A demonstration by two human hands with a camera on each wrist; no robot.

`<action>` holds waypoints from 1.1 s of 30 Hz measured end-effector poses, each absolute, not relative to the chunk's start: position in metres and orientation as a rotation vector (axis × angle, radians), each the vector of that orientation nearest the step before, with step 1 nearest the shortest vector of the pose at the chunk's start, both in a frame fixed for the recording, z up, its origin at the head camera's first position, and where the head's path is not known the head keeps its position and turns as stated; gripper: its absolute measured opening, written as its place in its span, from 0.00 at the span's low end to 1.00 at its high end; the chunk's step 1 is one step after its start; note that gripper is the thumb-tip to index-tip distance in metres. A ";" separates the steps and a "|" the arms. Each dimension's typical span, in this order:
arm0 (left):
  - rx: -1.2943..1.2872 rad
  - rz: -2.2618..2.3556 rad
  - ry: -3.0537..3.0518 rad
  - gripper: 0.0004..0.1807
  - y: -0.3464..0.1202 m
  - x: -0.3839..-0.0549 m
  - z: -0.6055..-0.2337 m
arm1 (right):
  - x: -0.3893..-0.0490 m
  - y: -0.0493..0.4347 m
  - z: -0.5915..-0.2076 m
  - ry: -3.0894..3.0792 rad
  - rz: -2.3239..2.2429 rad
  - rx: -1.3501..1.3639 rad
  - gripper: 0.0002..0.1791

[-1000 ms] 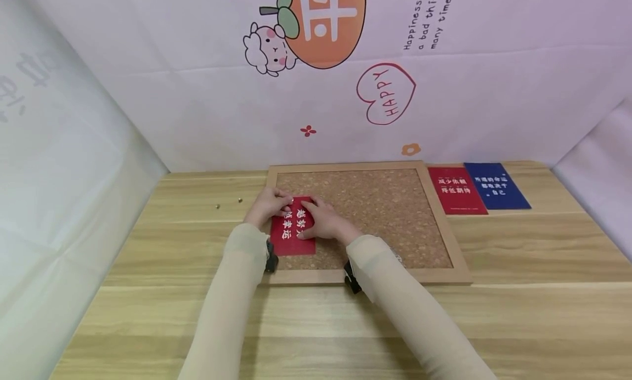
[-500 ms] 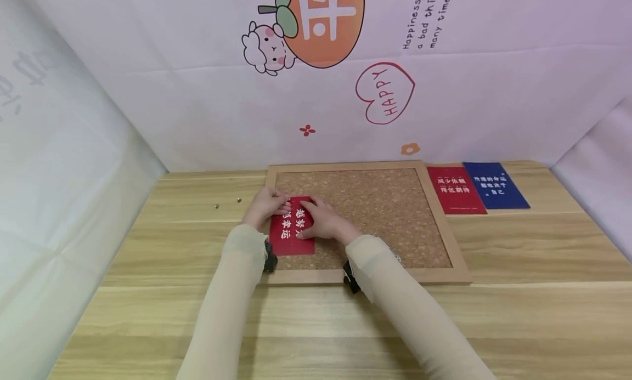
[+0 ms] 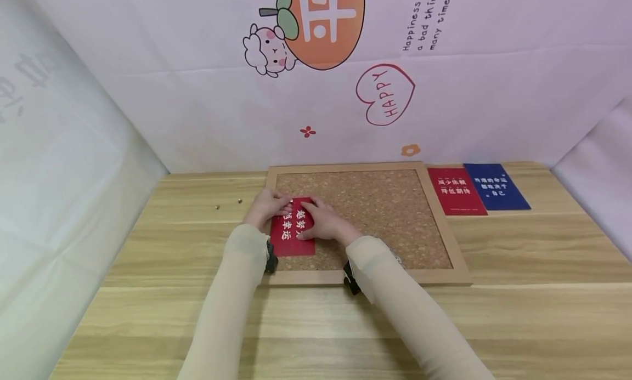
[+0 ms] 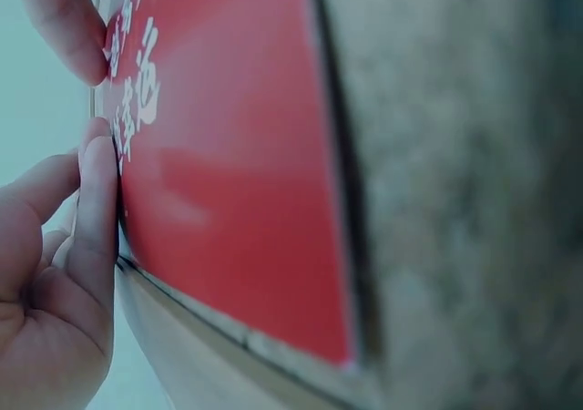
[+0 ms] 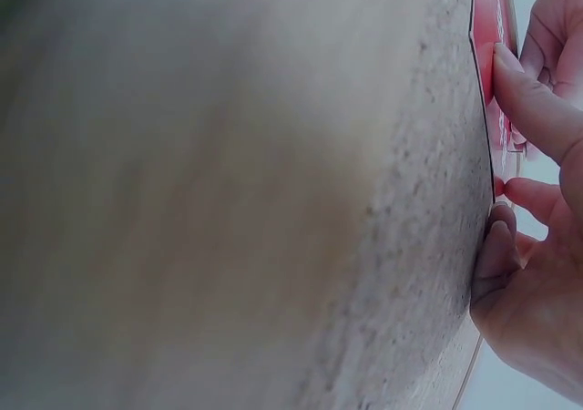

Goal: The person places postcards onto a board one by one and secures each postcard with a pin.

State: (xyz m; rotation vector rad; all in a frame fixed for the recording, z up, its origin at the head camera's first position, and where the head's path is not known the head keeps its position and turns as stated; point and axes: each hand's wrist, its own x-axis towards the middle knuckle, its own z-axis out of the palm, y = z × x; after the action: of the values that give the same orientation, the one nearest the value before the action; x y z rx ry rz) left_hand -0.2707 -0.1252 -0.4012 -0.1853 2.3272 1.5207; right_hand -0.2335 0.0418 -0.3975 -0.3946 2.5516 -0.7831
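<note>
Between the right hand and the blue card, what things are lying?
The head view shows cork, then the frame's right side, then one red card.

Both sleeved forearms extended forward, left hand near right hand

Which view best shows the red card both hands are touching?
Head: most of the red card shows, though the left hand and right hand cover parts. Left wrist: a cropped close-up. Right wrist: a narrow oblique strip.
</note>
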 end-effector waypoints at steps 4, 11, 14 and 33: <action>-0.191 1.499 2.347 0.19 -0.124 -0.270 -0.400 | -0.234 0.042 -0.398 2.545 -0.791 -0.396 0.47; -0.182 1.480 2.371 0.19 -0.124 -0.271 -0.400 | -0.234 0.041 -0.398 2.534 -0.819 -0.386 0.47; -0.153 1.436 2.408 0.19 -0.124 -0.272 -0.401 | -0.233 0.041 -0.398 2.526 -0.826 -0.374 0.47; -0.153 1.373 2.439 0.18 -0.120 -0.271 -0.402 | -0.236 0.043 -0.400 2.526 -0.841 -0.375 0.47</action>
State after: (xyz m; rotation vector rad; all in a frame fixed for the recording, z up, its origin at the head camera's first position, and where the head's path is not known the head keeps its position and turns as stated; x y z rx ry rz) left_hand -0.2707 -0.1201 -0.4016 -0.1530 2.4391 1.3727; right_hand -0.2355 0.0426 -0.4001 -0.3754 2.5255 -0.8414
